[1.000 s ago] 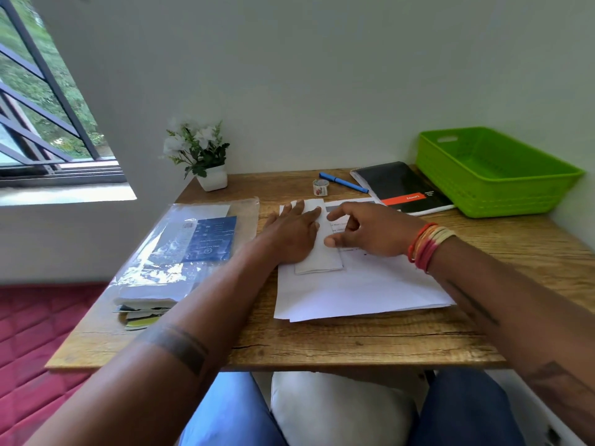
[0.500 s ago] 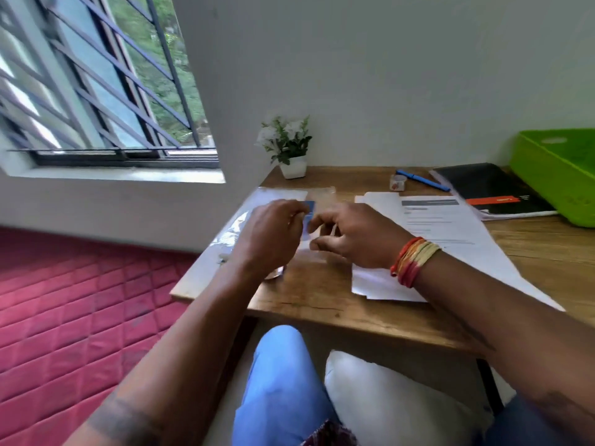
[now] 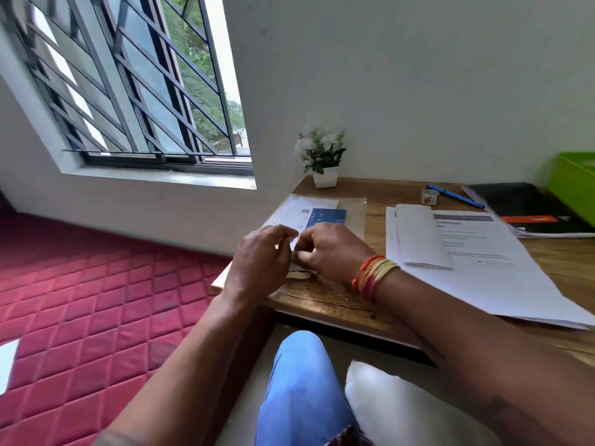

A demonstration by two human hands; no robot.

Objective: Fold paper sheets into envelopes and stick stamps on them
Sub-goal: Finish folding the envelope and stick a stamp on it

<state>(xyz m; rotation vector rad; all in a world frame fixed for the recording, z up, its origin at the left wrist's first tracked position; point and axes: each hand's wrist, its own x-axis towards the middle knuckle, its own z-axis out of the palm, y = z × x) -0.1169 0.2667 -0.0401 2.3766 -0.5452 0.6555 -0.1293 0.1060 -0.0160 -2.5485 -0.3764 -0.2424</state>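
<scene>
A clear plastic sleeve point(image 3: 322, 217) holding a blue printed sheet lies at the left end of the tabletop point(image 3: 325, 299), and both hands work at its near edge. The left hand point(image 3: 257, 262) and right hand point(image 3: 331, 251) meet there with fingers curled, pinching at the sleeve's edge (what exactly sits between the fingertips is too small to tell). To the right, a folded paper point(image 3: 421, 236) rests on a stack of printed sheets point(image 3: 489, 268). Farther back lie a tape roll point(image 3: 429, 197), a blue pen point(image 3: 455, 196), a black notebook point(image 3: 528, 207), and a potted plant point(image 3: 323, 159).
</scene>
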